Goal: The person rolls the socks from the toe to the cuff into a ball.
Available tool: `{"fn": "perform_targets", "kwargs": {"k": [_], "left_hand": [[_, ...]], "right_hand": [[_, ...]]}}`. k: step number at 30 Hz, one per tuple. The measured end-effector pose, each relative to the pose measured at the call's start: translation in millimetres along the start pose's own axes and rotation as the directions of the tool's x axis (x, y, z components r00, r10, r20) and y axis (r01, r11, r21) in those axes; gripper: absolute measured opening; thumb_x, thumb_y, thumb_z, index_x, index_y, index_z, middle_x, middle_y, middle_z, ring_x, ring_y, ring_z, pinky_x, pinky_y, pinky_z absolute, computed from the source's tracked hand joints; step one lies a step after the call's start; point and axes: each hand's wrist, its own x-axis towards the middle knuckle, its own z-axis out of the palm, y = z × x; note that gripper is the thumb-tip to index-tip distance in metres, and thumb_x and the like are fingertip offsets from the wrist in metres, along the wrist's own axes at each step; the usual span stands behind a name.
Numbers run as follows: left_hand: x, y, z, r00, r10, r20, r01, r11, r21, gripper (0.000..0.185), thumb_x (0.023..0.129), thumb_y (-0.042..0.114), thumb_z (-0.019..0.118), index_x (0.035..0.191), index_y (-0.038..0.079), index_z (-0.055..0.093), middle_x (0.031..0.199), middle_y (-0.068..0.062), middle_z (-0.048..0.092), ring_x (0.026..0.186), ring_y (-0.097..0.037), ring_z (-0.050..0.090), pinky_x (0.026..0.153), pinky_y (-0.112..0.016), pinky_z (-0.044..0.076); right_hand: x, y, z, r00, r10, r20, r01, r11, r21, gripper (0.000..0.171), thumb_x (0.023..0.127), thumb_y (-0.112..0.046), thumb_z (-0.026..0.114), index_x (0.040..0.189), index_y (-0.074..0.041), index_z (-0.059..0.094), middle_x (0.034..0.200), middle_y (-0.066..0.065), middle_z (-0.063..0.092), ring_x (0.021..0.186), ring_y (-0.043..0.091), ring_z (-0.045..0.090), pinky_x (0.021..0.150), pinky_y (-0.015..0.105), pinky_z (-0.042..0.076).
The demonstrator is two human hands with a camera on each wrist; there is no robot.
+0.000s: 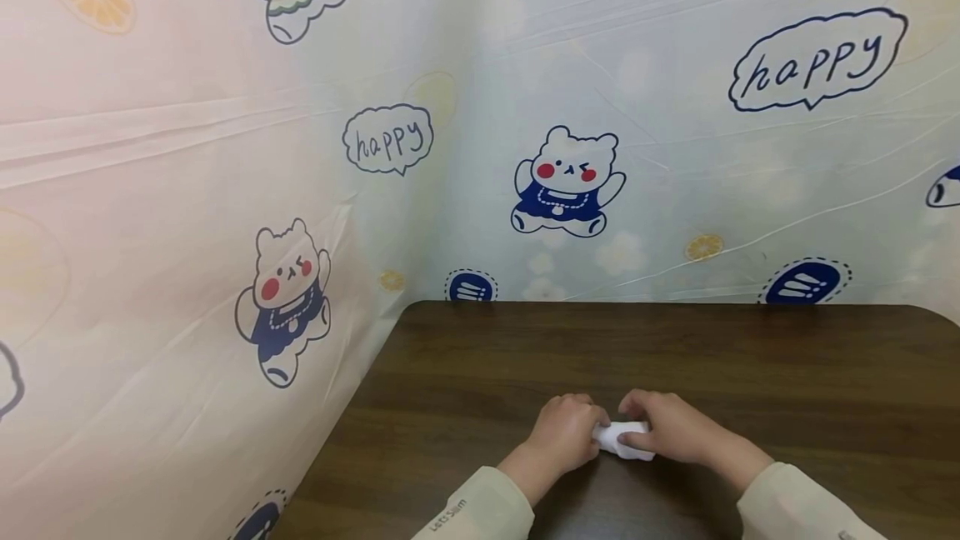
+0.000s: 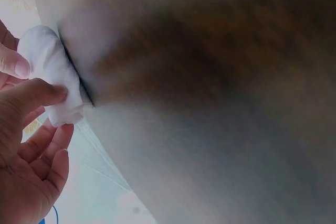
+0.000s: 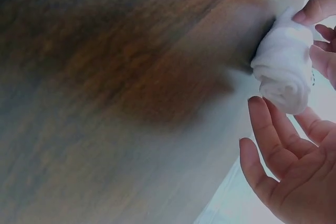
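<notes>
A small white rolled cloth bundle [image 1: 622, 440] was held between both hands on a dark brown wooden table [image 1: 675, 348], near the table's front edge and roughly midway across its width. The left hand [image 1: 564, 433] was closed on the left end of the bundle, with the thumb [image 2: 37, 92] pressed against the fabric [image 2: 52, 72] and the other fingers curled loosely beneath it. The right hand [image 1: 667, 427] was laid over the right end, the thumb tip [image 3: 315, 10] pinched against the top of the roll [image 3: 283, 66] and the remaining fingers [image 3: 268, 129] only partly bent beside its spiral end. Cream-coloured sleeves [image 1: 472, 511] were seen at both wrists. Beyond the bundle, a broad stretch of bare tabletop was left open as far as the rear edge, where a glossy plastic sheet printed with cartoon bears and "happy" speech bubbles [image 1: 570, 182] was hung upright. To the left of the bundle the table's slanting side edge was met by another panel of the same printed sheet [image 1: 285, 298]. To the right of the bundle, free wooden surface was extended to the rounded far corner.
</notes>
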Motion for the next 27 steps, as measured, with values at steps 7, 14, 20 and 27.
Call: {"fn": "perform_targets", "kwargs": {"k": [7,14,20,27], "left_hand": [[-2.0,-0.2,0.1,1.0,0.014,-0.015,-0.014,1.0,0.005,0.028,0.069,0.024,0.083,0.095,0.027,0.074,0.087,0.011,0.065,0.079,-0.007,0.059,0.068,-0.021,0.043],[-3.2,-0.4,0.9,1.0,0.025,-0.012,-0.025,1.0,-0.003,0.029,0.069,0.025,0.082,0.097,0.028,0.074,0.088,0.011,0.064,0.079,-0.007,0.058,0.067,-0.02,0.042],[-4.4,0.3,-2.0,0.999,0.043,-0.004,-0.042,0.999,0.009,0.03,0.071,0.025,0.082,0.099,0.029,0.073,0.091,0.011,0.062,0.081,-0.006,0.057,0.066,-0.02,0.04],[-7.4,-0.3,-2.5,0.998,0.055,-0.025,-0.056,0.998,-0.023,0.032,0.071,0.021,0.082,0.101,0.024,0.07,0.095,0.008,0.061,0.087,-0.007,0.057,0.071,-0.021,0.043]], "right_hand": [[0.6,0.7,-1.6,1.0,0.007,0.02,-0.007,1.0,0.002,0.042,0.08,-0.036,0.075,0.102,-0.003,0.062,0.091,0.004,0.066,0.083,0.021,0.063,0.068,0.035,0.05],[1.5,3.4,-2.8,0.996,0.062,0.061,-0.066,0.996,0.064,0.045,0.078,-0.033,0.078,0.103,0.0,0.062,0.091,0.006,0.067,0.083,0.022,0.063,0.068,0.035,0.049],[1.4,5.2,-1.3,0.99,0.082,0.111,-0.099,0.984,0.15,0.042,0.077,-0.028,0.079,0.102,0.003,0.064,0.089,0.003,0.066,0.08,0.018,0.061,0.066,0.031,0.048],[0.6,4.7,2.8,0.991,0.062,0.117,-0.083,0.981,0.177,0.03,0.078,-0.027,0.078,0.092,-0.002,0.067,0.081,-0.005,0.063,0.071,0.007,0.054,0.061,0.026,0.045]]}}
